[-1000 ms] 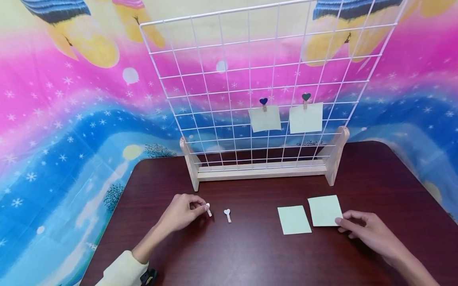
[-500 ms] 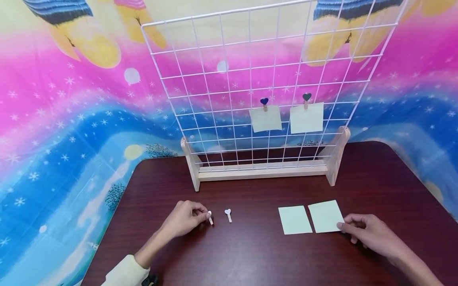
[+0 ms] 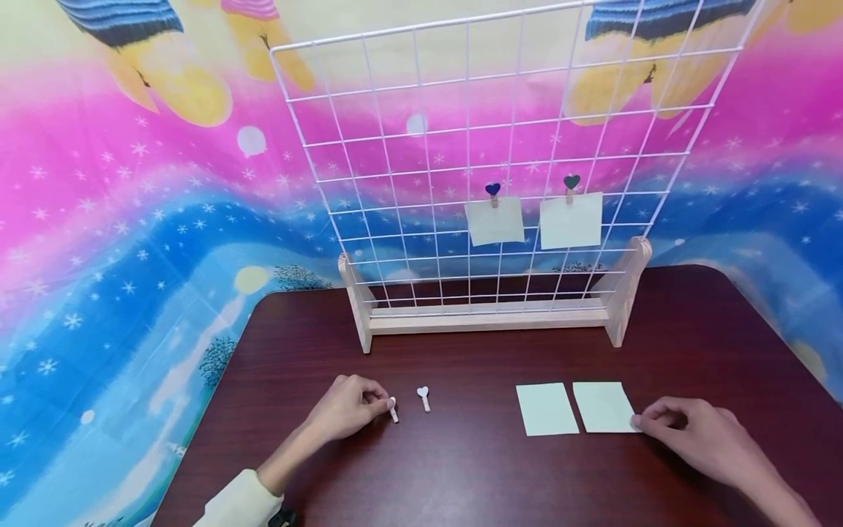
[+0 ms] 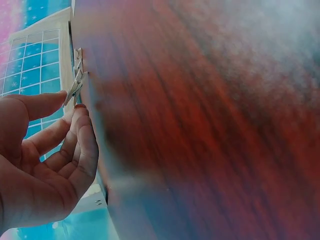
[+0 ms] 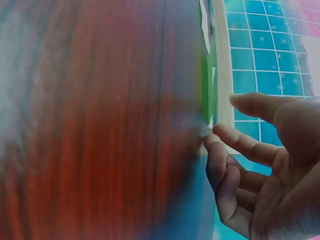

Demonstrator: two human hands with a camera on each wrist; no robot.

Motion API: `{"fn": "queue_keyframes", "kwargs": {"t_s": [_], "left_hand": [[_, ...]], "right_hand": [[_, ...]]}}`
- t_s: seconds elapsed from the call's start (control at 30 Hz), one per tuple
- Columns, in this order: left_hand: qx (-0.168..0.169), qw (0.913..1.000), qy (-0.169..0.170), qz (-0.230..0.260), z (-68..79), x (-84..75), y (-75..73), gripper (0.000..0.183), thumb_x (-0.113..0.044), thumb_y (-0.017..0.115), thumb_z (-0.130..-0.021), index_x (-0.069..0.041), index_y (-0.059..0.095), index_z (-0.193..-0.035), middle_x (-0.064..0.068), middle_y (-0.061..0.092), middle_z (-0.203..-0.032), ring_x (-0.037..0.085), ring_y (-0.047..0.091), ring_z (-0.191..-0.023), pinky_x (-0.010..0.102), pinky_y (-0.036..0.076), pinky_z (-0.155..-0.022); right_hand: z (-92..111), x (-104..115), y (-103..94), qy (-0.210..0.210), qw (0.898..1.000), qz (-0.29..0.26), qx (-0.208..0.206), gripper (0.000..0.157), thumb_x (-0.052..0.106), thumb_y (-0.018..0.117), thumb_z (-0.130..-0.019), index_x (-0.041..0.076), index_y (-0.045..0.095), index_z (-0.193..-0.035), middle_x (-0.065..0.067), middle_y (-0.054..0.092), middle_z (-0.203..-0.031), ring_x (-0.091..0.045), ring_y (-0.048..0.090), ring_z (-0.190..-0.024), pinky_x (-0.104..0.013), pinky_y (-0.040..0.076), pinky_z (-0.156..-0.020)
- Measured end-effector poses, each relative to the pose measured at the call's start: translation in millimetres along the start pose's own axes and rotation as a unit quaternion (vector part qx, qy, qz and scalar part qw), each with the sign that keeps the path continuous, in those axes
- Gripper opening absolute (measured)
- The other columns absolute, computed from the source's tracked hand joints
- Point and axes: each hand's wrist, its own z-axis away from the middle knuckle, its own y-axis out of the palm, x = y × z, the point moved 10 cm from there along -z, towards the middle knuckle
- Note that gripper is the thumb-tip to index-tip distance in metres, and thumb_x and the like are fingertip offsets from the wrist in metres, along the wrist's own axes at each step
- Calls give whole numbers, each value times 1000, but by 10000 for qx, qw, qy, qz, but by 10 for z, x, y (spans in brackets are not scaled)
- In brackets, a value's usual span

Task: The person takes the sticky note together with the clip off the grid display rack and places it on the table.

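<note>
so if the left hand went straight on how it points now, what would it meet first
Probably the loose heart clip on the table, just past the pinched clip in the left hand. In the head view it lies nearly in line, though height is hard to judge.

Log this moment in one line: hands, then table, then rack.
Left hand: pinches white clip | right hand: at corner of right sheet | second clip: on table | rack: two sheets hung by clips
</note>
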Motion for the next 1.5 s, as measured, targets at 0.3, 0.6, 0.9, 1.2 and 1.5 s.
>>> {"fn": "queue_keyframes", "kwargs": {"t_s": [0.3,0.6,0.9,1.2,1.5], "left_hand": [[21,10000,48,0,-12,14,3,11,-20,79,-97,-21,81,-86,-13,66,-66,-2,51,-52,18,42,-54],[-31,9998,22,209,-72,-40,-154,8,-23,77,-99,-19,81,-94,-6,73,-74,1,57,-58,20,45,-58],[-350,9991,225,60,-192,-250,-392,10,-22,77,-100,-14,82,-101,-9,73,-80,4,63,-69,21,52,-66],[-669,9964,530,-17,-354,-525,-693,13,-24,78,-99,-14,83,-105,-6,76,-84,3,66,-73,24,56,-72],[-926,9919,865,-111,-533,-840,-937,16,-26,77,-100,-13,83,-107,-4,77,-83,6,67,-73,26,56,-71]], "right_hand": [[18,90,-93,-195,9996,3,-215,18,42,74,-102,26,80,-107,10,78,-94,5,65,-78,-31,50,-72],[-8,396,-111,-528,9975,-409,-243,21,41,73,-103,23,79,-111,7,78,-97,4,63,-76,-24,47,-66],[-155,793,-149,-957,9904,-915,-396,28,40,74,-102,18,78,-119,4,79,-101,2,65,-82,-24,47,-66],[-340,1097,-226,-1215,9801,-1513,-423,35,35,73,-104,11,74,-128,-6,80,-110,-3,75,-91,-24,56,-73],[-507,1295,-365,-1306,9713,-1901,-581,35,32,70,-106,7,72,-131,-12,80,-113,-2,75,-92,-26,60,-76]]}}
